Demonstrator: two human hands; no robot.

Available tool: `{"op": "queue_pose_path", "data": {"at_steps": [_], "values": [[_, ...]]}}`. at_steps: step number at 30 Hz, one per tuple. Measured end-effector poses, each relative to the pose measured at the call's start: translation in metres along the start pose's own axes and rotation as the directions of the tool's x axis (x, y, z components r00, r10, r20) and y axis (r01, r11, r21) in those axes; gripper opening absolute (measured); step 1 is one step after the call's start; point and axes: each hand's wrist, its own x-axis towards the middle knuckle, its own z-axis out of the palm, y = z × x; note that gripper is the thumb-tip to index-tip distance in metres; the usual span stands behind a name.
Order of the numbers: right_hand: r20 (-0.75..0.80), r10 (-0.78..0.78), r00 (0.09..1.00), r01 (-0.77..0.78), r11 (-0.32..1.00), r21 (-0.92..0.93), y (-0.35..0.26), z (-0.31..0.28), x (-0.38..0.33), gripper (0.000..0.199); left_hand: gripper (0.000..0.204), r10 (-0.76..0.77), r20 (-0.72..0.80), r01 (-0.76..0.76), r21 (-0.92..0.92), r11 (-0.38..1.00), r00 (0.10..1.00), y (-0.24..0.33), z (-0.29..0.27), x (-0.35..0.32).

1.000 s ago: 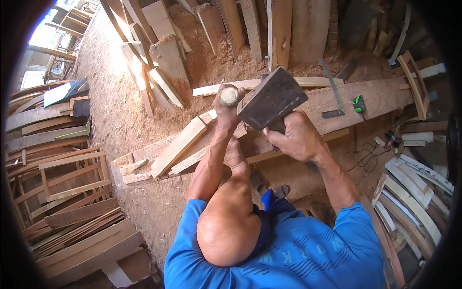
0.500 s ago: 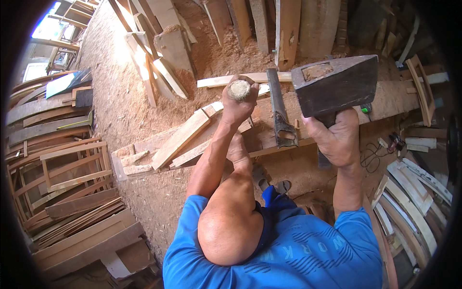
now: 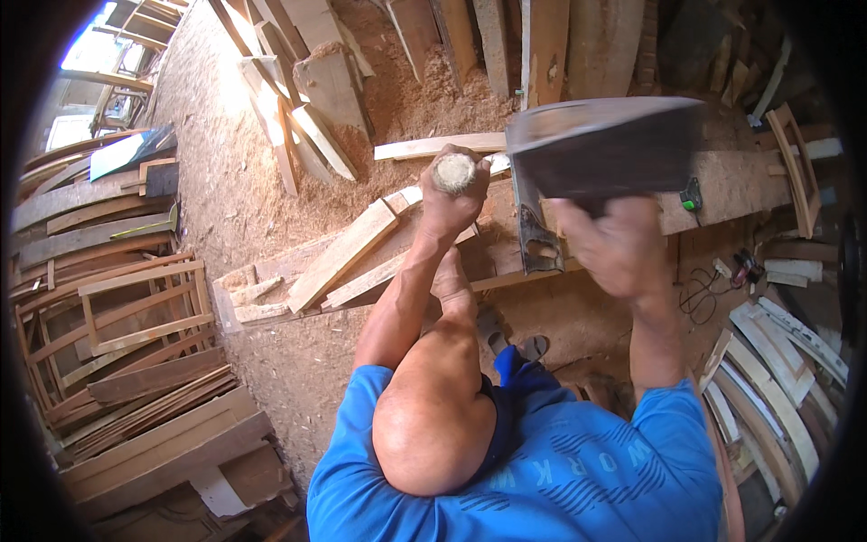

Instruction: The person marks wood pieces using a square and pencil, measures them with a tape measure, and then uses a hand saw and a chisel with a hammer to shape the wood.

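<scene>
My left hand (image 3: 454, 203) is closed around an upright chisel, seen end-on by its pale, frayed round handle (image 3: 454, 172); its blade is hidden below my fist. My right hand (image 3: 619, 244), blurred by motion, grips a large dark wooden mallet (image 3: 605, 158), whose head is raised to the right of the chisel and apart from it. Under my left hand lies a pale wood piece (image 3: 348, 253) on a long low plank bench (image 3: 731, 194). My bare foot (image 3: 452, 280) rests by the wood. Partly behind the mallet is a handsaw (image 3: 539, 246) on the bench.
A green-and-black tape measure (image 3: 691, 195) sits on the bench's right part. Boards (image 3: 546, 54) lean at the back among sawdust. Wooden frames (image 3: 144, 307) and planks are piled on the left, curved wood pieces (image 3: 768, 361) on the right. Sandals (image 3: 533, 348) lie below the bench.
The mallet has swung left toward the chisel, its head now blurred, and my right hand has moved left with it. My left hand keeps its hold on the chisel at nearly the same spot.
</scene>
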Motion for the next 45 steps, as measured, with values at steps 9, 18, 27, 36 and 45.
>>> {"op": "queue_pose_path", "data": {"at_steps": [9, 18, 27, 36, 45], "values": [[0.250, -0.073, 0.966, 0.146, 0.947, -0.285, 0.014, 0.018, 0.012, 0.011, 0.012, -0.008, 0.009, 0.008, -0.002, 1.000, 1.000, 0.005, 0.006, -0.021], [0.288, 0.044, 0.956, 0.021, 0.975, -0.221, 0.006, 0.023, 0.004, 0.017, 0.027, 0.176, 0.051, -0.181, 0.133, 0.974, 0.983, -0.007, 0.005, -0.036], [0.361, 0.227, 0.904, -0.195, 0.973, -0.123, 0.024, 0.024, -0.007, 0.022, 0.034, -0.118, -0.164, 0.063, -0.309, 0.949, 0.979, -0.017, 0.008, -0.018], [0.106, 0.294, 0.950, -0.312, 0.896, 0.315, 0.010, 0.004, -0.023, 0.020, 0.016, 0.086, 0.169, -0.080, -0.041, 0.996, 0.982, 0.007, 0.003, 0.023], [-0.224, 0.209, 0.952, -0.125, 0.933, 0.337, -0.017, -0.019, -0.017, 0.020, 0.010, -0.069, 0.206, 0.079, -0.044, 0.996, 0.976, -0.010, 0.005, 0.004]]}}
